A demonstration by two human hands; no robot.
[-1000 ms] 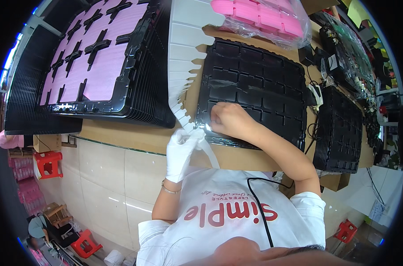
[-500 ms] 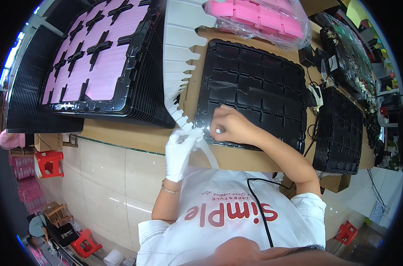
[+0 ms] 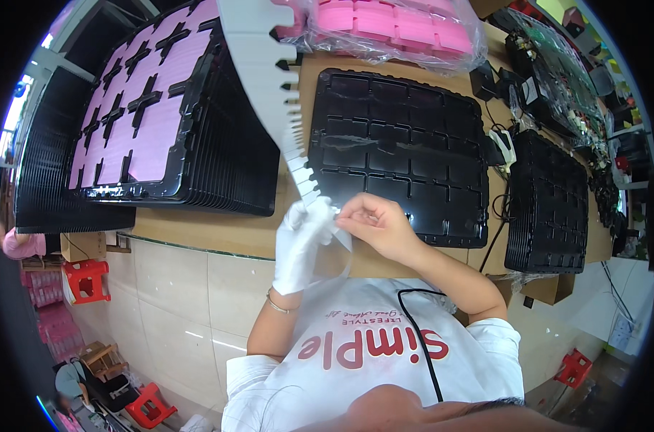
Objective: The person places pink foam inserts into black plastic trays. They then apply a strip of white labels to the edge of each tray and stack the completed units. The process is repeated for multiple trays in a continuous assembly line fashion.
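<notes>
My left hand point(image 3: 298, 248), in a white glove, is closed on the lower end of a long pale grey strip point(image 3: 258, 79). The strip has notched tabs along its right edge and runs up past the top of the view. My bare right hand point(image 3: 381, 225) is just right of the glove, thumb and fingertips pinched together at the strip's end. What the pinch holds is too small to make out. A thin translucent band point(image 3: 347, 253) curls below the hands. Beyond them lies a black compartment tray point(image 3: 402, 155) on the brown table point(image 3: 204, 223).
At left stands a tall stack of black trays point(image 3: 233, 144) with pink foam sheet point(image 3: 129, 108) on top. Bagged pink pieces point(image 3: 399, 29) lie at the far side. Another black tray stack point(image 3: 546, 205), cables and boxed parts are at right. Red stools point(image 3: 88, 281) stand on the floor.
My right hand has moved from the tray's near left corner to the glove, its fingers now pinched at the strip's end. The view has shifted slightly.
</notes>
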